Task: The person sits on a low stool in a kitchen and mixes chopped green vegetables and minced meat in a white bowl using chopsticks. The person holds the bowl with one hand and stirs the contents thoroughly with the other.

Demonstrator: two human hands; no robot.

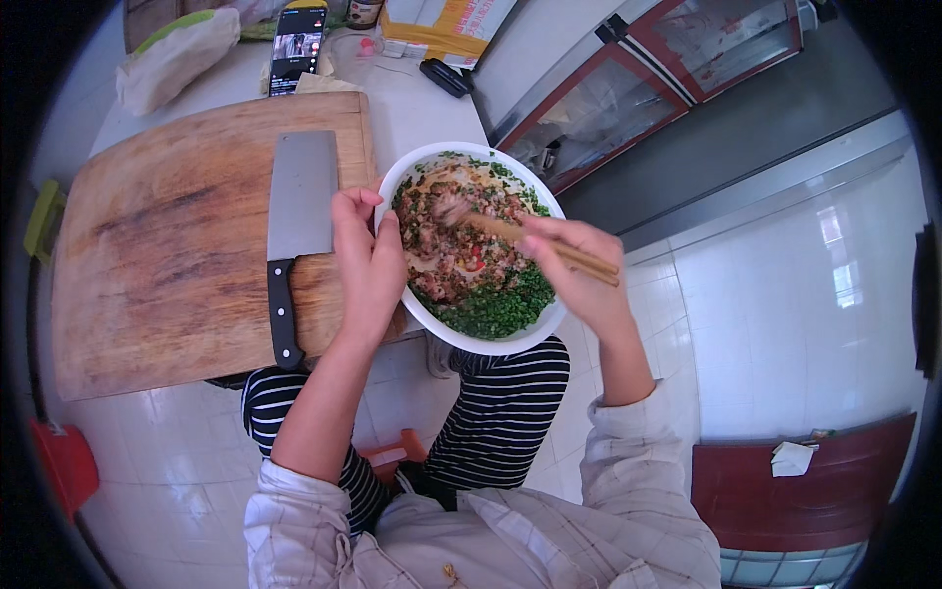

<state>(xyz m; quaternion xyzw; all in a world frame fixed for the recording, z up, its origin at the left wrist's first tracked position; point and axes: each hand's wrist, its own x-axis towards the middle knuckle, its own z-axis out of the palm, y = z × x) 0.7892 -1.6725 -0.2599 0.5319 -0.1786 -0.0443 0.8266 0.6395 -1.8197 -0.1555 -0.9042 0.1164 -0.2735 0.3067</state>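
A white bowl (402,163) holds minced meat (441,243) with chopped green herbs (500,305) heaped on the near right side and a few red bits in the middle. My left hand (366,254) grips the bowl's left rim, thumb over the edge. A pair of wooden chopsticks (581,261) is held in my right hand (578,269); their tips are in the meat and blurred. Left of the bowl, a cleaver (302,195) with a black riveted handle lies flat on a wooden cutting board (162,243), handle towards me.
Behind the board are a smartphone (296,51) with its screen lit, a cloth-like bundle (179,62), a jar (363,11), a taped cardboard box (441,29) and a black case (446,77). Red-framed cabinet doors (611,110) stand at right. A red bucket (66,464) is on the floor at left.
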